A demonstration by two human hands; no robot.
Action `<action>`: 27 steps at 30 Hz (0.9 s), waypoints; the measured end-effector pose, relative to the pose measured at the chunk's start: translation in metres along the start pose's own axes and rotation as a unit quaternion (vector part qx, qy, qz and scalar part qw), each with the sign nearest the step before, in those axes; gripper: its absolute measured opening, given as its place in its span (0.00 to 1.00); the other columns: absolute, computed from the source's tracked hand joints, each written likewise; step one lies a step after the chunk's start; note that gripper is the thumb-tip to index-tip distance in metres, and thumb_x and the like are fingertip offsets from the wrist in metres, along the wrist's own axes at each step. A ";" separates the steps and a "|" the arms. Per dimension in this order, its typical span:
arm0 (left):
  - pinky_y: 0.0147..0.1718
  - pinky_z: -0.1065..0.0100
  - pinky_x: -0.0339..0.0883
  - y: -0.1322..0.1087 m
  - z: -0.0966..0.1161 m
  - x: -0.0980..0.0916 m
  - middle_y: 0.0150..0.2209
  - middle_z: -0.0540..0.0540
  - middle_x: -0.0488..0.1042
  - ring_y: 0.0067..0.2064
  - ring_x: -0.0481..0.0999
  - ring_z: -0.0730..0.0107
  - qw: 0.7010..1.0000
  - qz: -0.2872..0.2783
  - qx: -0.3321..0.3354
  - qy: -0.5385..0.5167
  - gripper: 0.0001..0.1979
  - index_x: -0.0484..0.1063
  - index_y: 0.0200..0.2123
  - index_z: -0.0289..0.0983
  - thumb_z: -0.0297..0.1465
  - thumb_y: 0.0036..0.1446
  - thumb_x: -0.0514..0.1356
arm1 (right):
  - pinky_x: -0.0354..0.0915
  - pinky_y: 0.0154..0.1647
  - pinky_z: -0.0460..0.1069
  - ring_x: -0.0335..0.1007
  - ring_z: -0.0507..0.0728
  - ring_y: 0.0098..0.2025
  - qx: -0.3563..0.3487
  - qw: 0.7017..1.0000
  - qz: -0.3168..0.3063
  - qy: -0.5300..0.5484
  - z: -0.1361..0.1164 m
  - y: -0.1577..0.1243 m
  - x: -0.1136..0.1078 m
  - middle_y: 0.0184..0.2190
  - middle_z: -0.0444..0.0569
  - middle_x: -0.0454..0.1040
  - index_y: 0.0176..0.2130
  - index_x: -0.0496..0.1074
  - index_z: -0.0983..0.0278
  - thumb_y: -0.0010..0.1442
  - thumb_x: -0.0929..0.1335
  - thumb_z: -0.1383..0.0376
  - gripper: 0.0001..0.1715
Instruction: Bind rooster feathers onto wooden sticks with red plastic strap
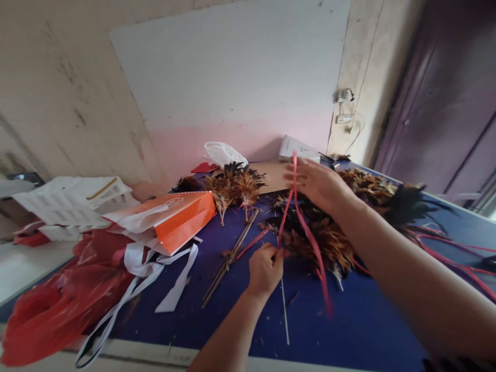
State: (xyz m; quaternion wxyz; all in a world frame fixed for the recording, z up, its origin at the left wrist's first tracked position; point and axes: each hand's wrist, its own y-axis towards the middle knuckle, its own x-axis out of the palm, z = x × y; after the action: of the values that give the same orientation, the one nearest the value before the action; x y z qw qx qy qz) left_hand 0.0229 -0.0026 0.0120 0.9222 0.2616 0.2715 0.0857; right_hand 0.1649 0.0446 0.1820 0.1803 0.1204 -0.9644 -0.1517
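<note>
A thin red strip (310, 235) runs from my raised right hand (315, 182) down over the blue table (217, 320). My right hand pinches the strip's upper part above a pile of brown and black feathers (329, 243). My left hand (265, 268) is closed in a fist low on the table, gripping the strip's lower end next to a feather bundle. Thin sticks (228, 258) lie just left of my left hand.
An orange paper bag (174, 217) with white ribbon handles lies at the left, over red plastic bags (58, 305). More feather bundles (232, 188) stand near the wall. White papers (73, 199), a white bag (222, 153), and loose red strips (457, 258) lie around.
</note>
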 end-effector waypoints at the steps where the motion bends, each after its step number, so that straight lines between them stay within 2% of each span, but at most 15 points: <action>1: 0.24 0.70 0.50 0.002 -0.002 -0.001 0.18 0.51 0.62 0.22 0.62 0.73 0.999 0.005 -0.037 -0.039 0.18 0.63 0.12 0.37 0.34 0.52 0.56 | 0.66 0.31 0.46 0.71 0.52 0.35 -0.023 0.999 0.031 -0.002 -0.004 0.000 -0.003 0.40 0.49 0.73 0.39 0.70 0.62 0.57 0.64 0.59 0.12; 2: 0.23 0.70 0.49 0.004 -0.004 -0.001 0.16 0.52 0.61 0.21 0.60 0.73 0.995 0.010 -0.070 -0.073 0.18 0.62 0.12 0.37 0.35 0.51 0.57 | 0.66 0.32 0.46 0.71 0.52 0.36 -0.027 0.999 0.037 -0.010 -0.005 -0.005 -0.006 0.41 0.50 0.73 0.41 0.70 0.62 0.58 0.64 0.57 0.14; 3: 0.22 0.71 0.47 0.007 -0.006 -0.002 0.15 0.53 0.59 0.20 0.59 0.74 0.990 0.014 -0.098 -0.100 0.18 0.61 0.11 0.37 0.35 0.49 0.57 | 0.66 0.31 0.47 0.72 0.53 0.35 -0.010 1.000 0.011 -0.022 -0.005 -0.014 -0.009 0.41 0.51 0.73 0.42 0.70 0.62 0.58 0.63 0.54 0.17; 5: 0.20 0.71 0.45 0.011 -0.010 -0.004 0.12 0.54 0.56 0.18 0.56 0.76 0.982 0.009 -0.135 -0.133 0.20 0.61 0.11 0.37 0.38 0.49 0.57 | 0.65 0.27 0.47 0.72 0.54 0.31 0.057 0.987 -0.134 -0.064 0.001 -0.045 -0.015 0.38 0.52 0.74 0.40 0.72 0.63 0.57 0.63 0.52 0.20; 6: 0.19 0.72 0.44 0.013 -0.010 -0.005 0.12 0.55 0.55 0.16 0.54 0.77 0.976 0.001 -0.154 -0.156 0.20 0.62 0.11 0.37 0.40 0.50 0.56 | 0.65 0.25 0.47 0.71 0.53 0.27 0.110 0.961 -0.231 -0.104 0.007 -0.062 -0.018 0.34 0.53 0.75 0.37 0.74 0.65 0.56 0.63 0.52 0.21; 7: 0.18 0.72 0.43 0.014 -0.010 -0.006 0.11 0.55 0.55 0.15 0.53 0.78 0.967 -0.010 -0.175 -0.184 0.21 0.62 0.11 0.37 0.42 0.50 0.56 | 0.65 0.26 0.47 0.70 0.54 0.26 0.183 0.917 -0.320 -0.157 0.014 -0.078 -0.022 0.32 0.53 0.75 0.35 0.75 0.66 0.56 0.63 0.53 0.20; 8: 0.17 0.72 0.42 0.014 -0.009 -0.007 0.11 0.55 0.55 0.15 0.52 0.79 0.955 -0.024 -0.200 -0.218 0.21 0.64 0.13 0.36 0.43 0.49 0.56 | 0.65 0.26 0.47 0.70 0.53 0.26 0.230 0.875 -0.369 -0.211 0.022 -0.091 -0.025 0.30 0.52 0.75 0.35 0.75 0.66 0.55 0.64 0.55 0.19; 10: 0.16 0.73 0.41 0.014 -0.003 -0.008 0.12 0.55 0.57 0.14 0.52 0.80 0.923 -0.047 -0.250 -0.290 0.20 0.67 0.15 0.35 0.45 0.46 0.58 | 0.63 0.26 0.46 0.68 0.53 0.26 0.196 0.857 -0.325 -0.348 0.042 -0.106 -0.034 0.28 0.49 0.75 0.38 0.76 0.64 0.52 0.67 0.59 0.15; 12: 0.15 0.73 0.39 0.012 0.003 -0.009 0.12 0.55 0.58 0.14 0.52 0.82 0.889 -0.064 -0.288 -0.351 0.18 0.68 0.16 0.35 0.45 0.42 0.61 | 0.63 0.28 0.46 0.67 0.53 0.27 0.099 0.866 -0.218 -0.439 0.066 -0.105 -0.043 0.27 0.46 0.74 0.39 0.76 0.62 0.49 0.68 0.63 0.16; 15: 0.15 0.74 0.36 0.010 0.009 -0.011 0.12 0.55 0.58 0.14 0.50 0.84 0.848 -0.094 -0.326 -0.407 0.15 0.67 0.15 0.34 0.40 0.38 0.64 | 0.64 0.32 0.48 0.66 0.54 0.28 -0.017 0.875 -0.102 -0.473 0.098 -0.093 -0.052 0.26 0.46 0.73 0.34 0.76 0.62 0.48 0.66 0.67 0.11; 17: 0.14 0.74 0.34 0.009 0.009 -0.013 0.13 0.54 0.61 0.13 0.51 0.84 0.824 -0.127 -0.345 -0.432 0.13 0.69 0.17 0.33 0.38 0.38 0.63 | 0.63 0.33 0.49 0.65 0.55 0.28 -0.049 0.880 -0.061 -0.468 0.111 -0.086 -0.052 0.25 0.47 0.73 0.29 0.75 0.62 0.49 0.65 0.67 0.08; 19: 0.14 0.75 0.33 0.009 0.008 -0.016 0.14 0.53 0.64 0.13 0.52 0.85 0.797 -0.159 -0.361 -0.457 0.11 0.69 0.18 0.32 0.36 0.38 0.62 | 0.63 0.32 0.49 0.65 0.56 0.29 -0.030 0.884 -0.071 -0.462 0.117 -0.082 -0.048 0.25 0.47 0.73 0.27 0.74 0.62 0.49 0.65 0.66 0.08; 22: 0.14 0.76 0.33 0.011 0.005 -0.019 0.15 0.52 0.64 0.13 0.52 0.86 0.773 -0.186 -0.370 -0.481 0.11 0.70 0.19 0.31 0.35 0.37 0.62 | 0.61 0.30 0.47 0.66 0.55 0.29 0.025 0.874 -0.136 -0.466 0.119 -0.081 -0.042 0.24 0.46 0.73 0.28 0.75 0.63 0.50 0.65 0.64 0.09; 24: 0.14 0.76 0.33 0.012 0.003 -0.020 0.15 0.52 0.64 0.13 0.53 0.85 0.779 -0.176 -0.360 -0.483 0.11 0.71 0.20 0.31 0.35 0.38 0.63 | 0.59 0.27 0.45 0.64 0.53 0.27 0.031 0.867 -0.153 -0.473 0.120 -0.080 -0.042 0.24 0.45 0.72 0.30 0.75 0.64 0.51 0.65 0.63 0.10; 27: 0.15 0.77 0.35 0.015 -0.001 -0.021 0.17 0.51 0.65 0.16 0.56 0.85 0.805 -0.123 -0.321 -0.484 0.11 0.71 0.21 0.31 0.34 0.39 0.64 | 0.57 0.25 0.44 0.61 0.51 0.25 0.016 0.868 -0.120 -0.482 0.120 -0.082 -0.052 0.23 0.44 0.70 0.31 0.74 0.65 0.54 0.64 0.62 0.12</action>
State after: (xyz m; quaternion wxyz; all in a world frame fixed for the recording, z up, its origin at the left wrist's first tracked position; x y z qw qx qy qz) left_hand 0.0050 0.0040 0.0289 0.9682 -0.0773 -0.2226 -0.0840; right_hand 0.1810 0.0136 0.0317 -0.3283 0.1502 -0.9118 -0.1957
